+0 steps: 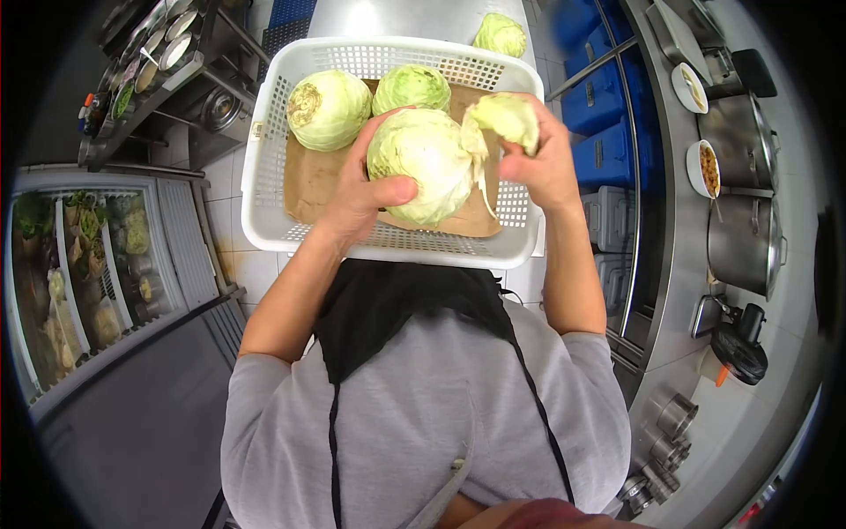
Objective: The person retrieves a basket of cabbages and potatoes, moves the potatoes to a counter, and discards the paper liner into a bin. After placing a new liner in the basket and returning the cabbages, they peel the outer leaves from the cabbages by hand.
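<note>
My left hand [368, 187] is wrapped round a pale green cabbage [423, 167], its thumb across the front. Beside it, my right hand [545, 159] pinches an outer cabbage leaf [507, 119] that is pulled away from the head's right side. Part of the leaf seems still joined to the cabbage by a torn strip. Both hands are over a white perforated plastic basket [397, 249] lined with brown paper [308, 181]. Two more cabbages lie in the basket, one at the left [329, 110] and another behind the held one [411, 88].
A steel table [370, 19] under the basket's far side bears another cabbage [500, 35]. Blue bins [604, 145] stand under the right-hand counter, which holds large pots [745, 242] and bowls [702, 167]. At the left is a glass-topped fridge [97, 264] with vegetables.
</note>
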The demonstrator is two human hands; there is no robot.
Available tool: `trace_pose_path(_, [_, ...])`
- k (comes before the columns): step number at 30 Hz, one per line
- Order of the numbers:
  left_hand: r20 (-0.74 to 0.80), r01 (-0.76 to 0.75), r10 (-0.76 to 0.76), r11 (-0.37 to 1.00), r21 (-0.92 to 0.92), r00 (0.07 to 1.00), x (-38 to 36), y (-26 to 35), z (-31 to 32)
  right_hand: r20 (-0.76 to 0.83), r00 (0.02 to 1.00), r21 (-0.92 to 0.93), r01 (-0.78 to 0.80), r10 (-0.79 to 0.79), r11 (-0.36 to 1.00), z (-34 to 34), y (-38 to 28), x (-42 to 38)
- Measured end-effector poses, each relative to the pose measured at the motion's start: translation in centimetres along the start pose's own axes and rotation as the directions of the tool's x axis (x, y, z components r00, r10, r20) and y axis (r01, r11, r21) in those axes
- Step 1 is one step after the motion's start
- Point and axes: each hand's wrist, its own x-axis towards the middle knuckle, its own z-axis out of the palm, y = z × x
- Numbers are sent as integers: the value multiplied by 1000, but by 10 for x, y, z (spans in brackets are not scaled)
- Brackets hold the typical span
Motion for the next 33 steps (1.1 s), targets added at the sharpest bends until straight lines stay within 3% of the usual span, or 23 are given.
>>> trace_pose_path(4, [78,28,-40,988,154,996,2,17,2,155,969,-104,-178,193,979,4,-2,2])
trace_pose_path(7, [62,1,-9,992,127,998,2,23,3,74,992,-38,-97,100,995,7,5,-2])
trace_pose_path(9, [75,-61,55,995,79,996,3,17,-5,-20,999,-175,-35,32,984,8,14,-3])
trace_pose_path(12, [28,2,-2,1000,-15,1000,0,17,-5,-109,990,-269,60,-92,961,8,39,-3])
trace_pose_path(13, [47,16,-13,999,-46,999,0,14,-7,-135,990,-208,2,-30,978,11,39,-4])
trace_pose_path(16, [75,-54,65,989,-139,995,-1,-5,-1,-272,930,272,-174,249,946,33,39,-9])
trace_pose_path(19, [58,-286,287,958,-22,956,1,-13,2,-311,895,323,-217,320,921,31,43,-13])
trace_pose_path(22, [65,-249,243,961,119,968,-2,-7,10,-400,800,520,-204,447,830,47,31,-8])
trace_pose_path(23, [13,-211,212,977,-34,977,-2,-13,11,-430,759,589,-175,489,789,50,27,-6])
trace_pose_path(25, [-54,-133,122,930,-342,991,1,-27,16,-190,824,718,-254,534,648,28,29,-13])
trace_pose_path(26, [2,-65,75,881,-469,997,1,-28,17,-66,841,767,-301,537,566,19,29,-17])
trace_pose_path(28, [130,91,-3,735,-671,991,0,-24,15,14,877,813,-289,480,505,16,30,-18])
trace_pose_path(29, [65,52,-15,787,-615,998,0,-24,18,54,895,835,-284,443,472,19,30,-14])
trace_pose_path(30, [105,85,-17,718,-690,994,2,-25,14,96,909,853,-285,406,436,20,30,-11])
trace_pose_path(31, [139,116,-14,639,-760,990,3,-28,10,203,949,918,-270,240,290,18,33,-8])
trace_pose_path(32, [169,143,-5,552,-822,986,4,-30,6,215,958,912,-267,191,312,16,32,-7])
trace_pose_path(33, [144,128,-14,547,-827,990,6,-31,2,227,964,906,-262,140,334,13,31,-5])
